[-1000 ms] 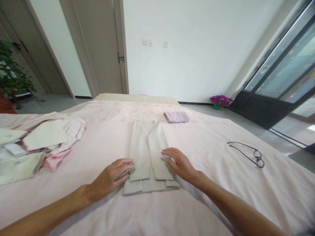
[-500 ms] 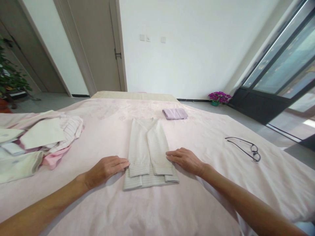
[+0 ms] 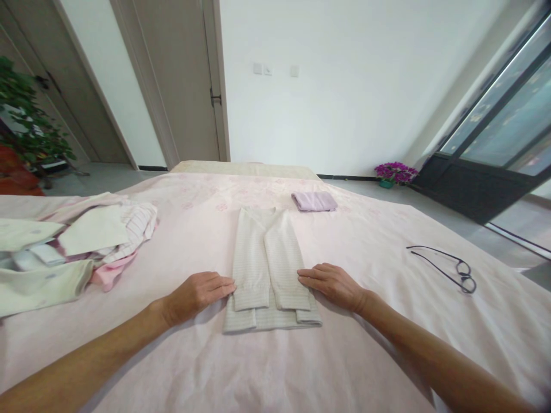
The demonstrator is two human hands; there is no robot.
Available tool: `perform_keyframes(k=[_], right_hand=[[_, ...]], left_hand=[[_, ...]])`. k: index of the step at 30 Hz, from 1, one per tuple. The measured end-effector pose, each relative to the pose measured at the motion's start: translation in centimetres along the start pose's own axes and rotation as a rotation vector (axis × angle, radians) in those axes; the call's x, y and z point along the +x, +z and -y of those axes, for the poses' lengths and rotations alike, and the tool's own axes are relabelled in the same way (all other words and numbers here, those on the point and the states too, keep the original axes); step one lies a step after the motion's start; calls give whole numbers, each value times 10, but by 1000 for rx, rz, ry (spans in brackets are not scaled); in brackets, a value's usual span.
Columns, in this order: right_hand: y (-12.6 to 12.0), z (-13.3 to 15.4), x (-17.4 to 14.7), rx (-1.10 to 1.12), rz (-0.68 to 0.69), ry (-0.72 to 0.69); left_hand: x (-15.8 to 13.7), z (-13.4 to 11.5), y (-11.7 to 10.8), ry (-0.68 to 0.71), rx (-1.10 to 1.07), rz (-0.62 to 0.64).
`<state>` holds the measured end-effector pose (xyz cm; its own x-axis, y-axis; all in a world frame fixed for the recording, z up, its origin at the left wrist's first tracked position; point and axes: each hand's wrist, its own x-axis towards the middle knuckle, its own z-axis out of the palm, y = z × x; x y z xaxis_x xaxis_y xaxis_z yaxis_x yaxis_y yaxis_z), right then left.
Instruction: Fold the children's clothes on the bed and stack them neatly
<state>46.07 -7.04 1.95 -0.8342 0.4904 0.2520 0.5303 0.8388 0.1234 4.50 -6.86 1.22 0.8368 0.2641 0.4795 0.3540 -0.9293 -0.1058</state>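
Observation:
A pale, finely striped long-sleeved top (image 3: 284, 252) lies face up on the pink bedsheet (image 3: 185, 367), its sides and sleeves folded inward so the cuffs point toward me. At its left edge rests my left hand (image 3: 200, 297), fingers stretched out and fingertips touching the fabric; the thumb is hidden. My right hand (image 3: 333, 285) lies along the opposite edge with its fingers extended and the tips on the cloth. Neither hand visibly grips the top. Just beyond it sits a folded lilac cloth (image 3: 315, 201).
A loose heap of clothes (image 3: 92, 232) covers the left side of the bed. Black-framed glasses (image 3: 464, 275) lie unfolded on the right. Past the bed stand a pot of purple flowers (image 3: 395, 173) and a leafy plant (image 3: 30, 120).
The whole view has shifted, so everything appears slightly farther right. Both hands keep their places at the top's edges, and the top looks unchanged.

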Motion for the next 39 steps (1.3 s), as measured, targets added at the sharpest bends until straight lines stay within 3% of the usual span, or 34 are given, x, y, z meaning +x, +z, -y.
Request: perform_keyframes(k=[9, 15, 18, 21, 25, 27, 29, 32, 39], right_hand=[[1, -2, 6, 19, -12, -41], [4, -4, 8, 167, -77, -15], [3, -3, 9, 268, -85, 19], [3, -4, 16, 407, -152, 142], [15, -19, 39, 570, -249, 577], [25, -33, 53, 638, -197, 791], [35, -46, 66, 661, -104, 915], [43, -60, 77, 612, -16, 986], [36, -60, 81, 580, 18, 1022]], left_hand=[[8, 6, 2, 50, 38, 31], [16, 10, 9, -12, -162, -29], [20, 12, 14, -205, -341, -49], [30, 15, 17, -605, -524, -30], [51, 28, 26, -1065, -775, -84], [60, 39, 32, -1258, -919, -92], [66, 49, 36, -1410, -1038, -63], [70, 60, 37, -1495, -1135, -16], [67, 76, 43, -1442, -1109, -17]])
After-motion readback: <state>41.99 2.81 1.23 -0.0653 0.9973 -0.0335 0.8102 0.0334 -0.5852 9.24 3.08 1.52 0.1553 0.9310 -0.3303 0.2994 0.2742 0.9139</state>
